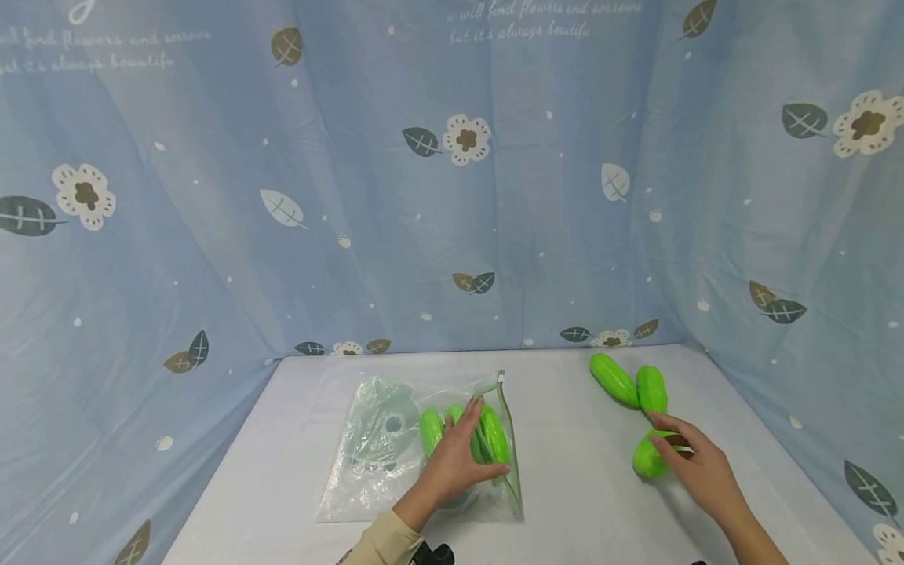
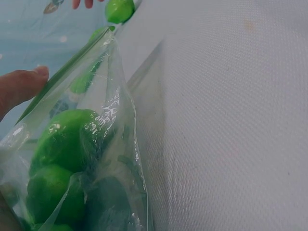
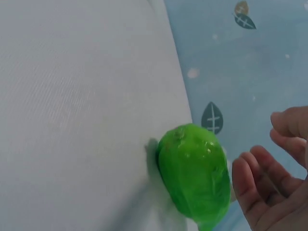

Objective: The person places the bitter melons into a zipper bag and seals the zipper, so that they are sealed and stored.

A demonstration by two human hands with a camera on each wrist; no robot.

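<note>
the person's left hand [image 1: 455, 463] lay spread over a clear plastic bag with a green-edged mouth [image 1: 339, 488], thumb and fingers wide apart at the mouth; whether they pinched the film could not be told. inside were glossy, bright green, oblong vegetable-like pieces [image 1: 497, 436], partly hidden by the hand, so their number was unclear. a pale green round shape [image 1: 381, 420] at the bag's left was hard to make out.

the right hand [image 1: 699, 467] was bent loosely, fingers and thumb apart with nothing gripped, just beside a plump, shiny green piece [image 1: 647, 463] on the white table [image 1: 565, 471]; contact was unclear. its fingers partly covered that piece in the head view. two longer green pieces [image 1: 613, 380] lay beyond. a black object [image 1: 434, 555] was cut off at the bottom edge.
</note>
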